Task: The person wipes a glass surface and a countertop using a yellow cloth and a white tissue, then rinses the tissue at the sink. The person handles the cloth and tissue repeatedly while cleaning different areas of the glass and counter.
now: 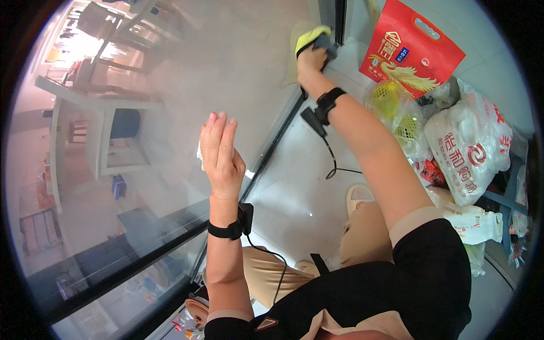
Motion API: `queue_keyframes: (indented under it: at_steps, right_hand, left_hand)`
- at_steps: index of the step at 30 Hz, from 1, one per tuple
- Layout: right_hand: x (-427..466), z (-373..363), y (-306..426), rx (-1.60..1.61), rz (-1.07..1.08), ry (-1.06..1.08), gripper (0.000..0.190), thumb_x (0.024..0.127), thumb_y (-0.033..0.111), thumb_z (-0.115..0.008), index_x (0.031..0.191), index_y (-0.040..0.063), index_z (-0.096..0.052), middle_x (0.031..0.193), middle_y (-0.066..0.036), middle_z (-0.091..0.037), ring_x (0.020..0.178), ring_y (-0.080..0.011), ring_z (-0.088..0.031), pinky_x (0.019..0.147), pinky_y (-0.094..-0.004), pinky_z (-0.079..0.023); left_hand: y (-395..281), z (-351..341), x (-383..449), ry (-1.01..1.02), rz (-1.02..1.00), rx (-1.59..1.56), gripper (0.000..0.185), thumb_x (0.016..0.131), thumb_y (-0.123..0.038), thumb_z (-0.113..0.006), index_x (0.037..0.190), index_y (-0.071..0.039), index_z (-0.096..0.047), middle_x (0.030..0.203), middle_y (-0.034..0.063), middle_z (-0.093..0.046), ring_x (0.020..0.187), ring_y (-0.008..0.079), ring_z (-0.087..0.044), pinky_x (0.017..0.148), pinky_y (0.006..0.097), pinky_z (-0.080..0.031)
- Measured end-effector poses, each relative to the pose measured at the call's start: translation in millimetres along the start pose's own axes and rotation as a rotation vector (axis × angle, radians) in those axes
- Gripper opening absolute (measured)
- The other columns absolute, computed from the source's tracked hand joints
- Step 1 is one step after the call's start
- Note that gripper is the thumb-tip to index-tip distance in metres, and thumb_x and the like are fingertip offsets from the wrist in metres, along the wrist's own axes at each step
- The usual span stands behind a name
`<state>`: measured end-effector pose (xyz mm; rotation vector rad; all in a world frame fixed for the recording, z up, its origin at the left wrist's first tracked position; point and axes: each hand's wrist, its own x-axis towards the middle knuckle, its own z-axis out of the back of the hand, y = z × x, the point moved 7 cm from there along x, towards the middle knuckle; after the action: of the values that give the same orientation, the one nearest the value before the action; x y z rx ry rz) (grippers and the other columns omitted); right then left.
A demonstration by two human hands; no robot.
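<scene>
My left hand [222, 153] lies nearly flat against a large glass panel [238, 76], its fingers together. A bit of white cloth or tissue [199, 156] shows under its edge, between palm and glass; most of it is hidden. Farther up along the same panel, my right hand [313, 60] is closed around a hand-held tool [313, 38] with a yellow-green pad and a dark grey body. The tool's pad is at the glass, close to the black upright frame [340, 19]. The pane looks hazy, with faint streaks.
A red carrier bag [412, 51] stands right of my right hand. Beside it are white plastic shopping bags [467, 144] and yellow-netted items [386, 100] on a blue-grey rack [505, 204]. Cables hang from both wrist straps. Tables and chairs [102, 123] show through the glass.
</scene>
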<state>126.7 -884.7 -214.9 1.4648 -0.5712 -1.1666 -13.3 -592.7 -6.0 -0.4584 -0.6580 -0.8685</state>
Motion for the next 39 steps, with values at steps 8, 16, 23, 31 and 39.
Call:
queue_keyframes:
  at_steps: [8,16,23,31,39]
  right_hand:
    - [-225.6,-21.3,-126.0,0.337,-0.640,0.666,0.042,0.102,0.037,-0.049,0.136,0.014,-0.046,0.125,-0.005,-0.057,0.107,-0.0237,-0.058,0.090,-0.0432,-0.050]
    - [-163.5,4.6,-7.4,0.456,-0.077,0.390,0.040,0.099,0.031,-0.055,0.128,0.004,-0.049,0.119,-0.013,-0.062,0.099,-0.0305,-0.062,0.089,-0.0489,-0.050]
    - [-178.1,-10.2,-117.6,0.390,-0.238,0.164,0.054,0.099,0.035,-0.056,0.144,0.009,-0.040,0.143,-0.008,-0.052,0.122,-0.0256,-0.053,0.103,-0.0396,-0.043]
    - [-328.0,-34.0,-327.9,0.166,-0.960,0.743,0.050,0.102,0.050,-0.042,0.137,0.016,-0.049,0.134,-0.007,-0.056,0.118,-0.0238,-0.056,0.094,-0.0412,-0.049]
    - [-225.0,-22.4,-267.6,0.222,-0.602,0.653,0.043,0.104,0.043,-0.039,0.137,0.016,-0.048,0.130,-0.007,-0.058,0.118,-0.0303,-0.057,0.093,-0.0540,-0.051]
  left_hand:
    - [12.6,47.4,-85.2,-0.272,0.348,-0.205,0.057,0.074,0.022,-0.042,0.125,0.002,-0.058,0.120,0.0189,-0.060,0.112,0.0340,-0.063,0.101,0.0442,-0.049]
    - [27.2,80.0,-182.7,-0.411,0.627,-0.304,0.040,0.079,0.016,-0.044,0.115,0.003,-0.056,0.111,0.0189,-0.066,0.106,0.0304,-0.066,0.095,0.0380,-0.051]
    - [50.0,117.4,-221.2,-0.456,0.777,-0.194,0.028,0.089,0.008,-0.055,0.116,0.002,-0.059,0.110,0.0105,-0.064,0.100,0.0192,-0.064,0.091,0.0314,-0.051]
    - [53.2,142.8,-238.2,-0.475,0.796,-0.142,0.029,0.091,0.007,-0.057,0.119,0.002,-0.059,0.114,0.0094,-0.062,0.102,0.0169,-0.060,0.093,0.0298,-0.048]
    - [55.9,142.4,-235.9,-0.425,0.746,-0.123,0.036,0.086,0.008,-0.055,0.121,0.002,-0.058,0.110,0.0122,-0.063,0.096,0.0198,-0.063,0.087,0.0318,-0.051]
